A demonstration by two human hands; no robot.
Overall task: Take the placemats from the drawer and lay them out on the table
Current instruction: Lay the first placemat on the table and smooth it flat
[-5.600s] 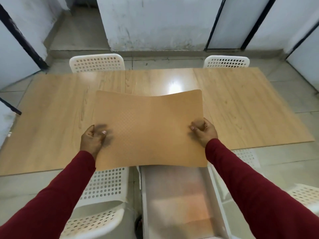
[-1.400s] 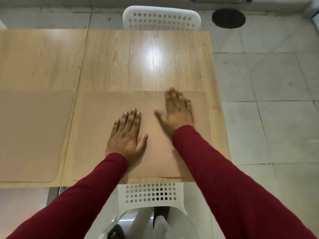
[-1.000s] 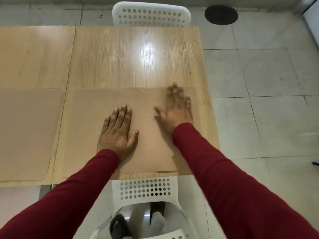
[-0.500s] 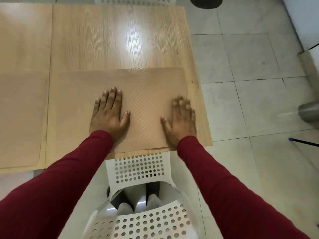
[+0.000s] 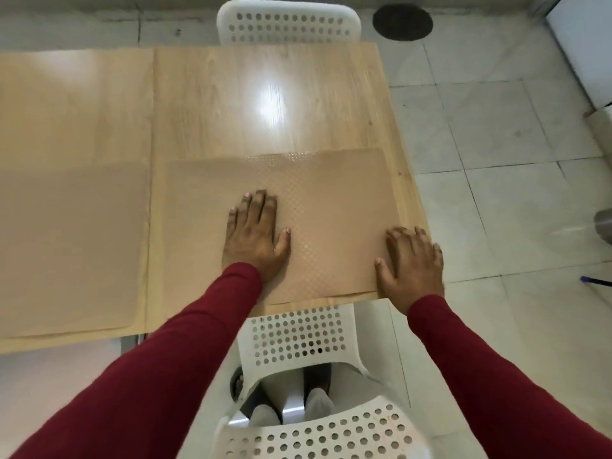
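Note:
A tan dotted placemat (image 5: 334,200) lies flat on the right end of the wooden table (image 5: 258,94), close to the near edge. My left hand (image 5: 255,240) presses on its middle with flat, straight fingers. My right hand (image 5: 410,263) rests flat at the mat's near right corner, partly over the table's edge. A second tan placemat (image 5: 69,246) lies flat on the table to the left, touched by neither hand.
A white perforated chair (image 5: 298,339) stands right below me against the table's near edge, my feet beneath it. Another white chair (image 5: 288,23) is at the far side. Tiled floor lies to the right, with a dark round floor cover (image 5: 402,21).
My right hand has slid right and toward me across the mat to its near right corner. My left hand stays flat on the mat's middle. The view has tilted up.

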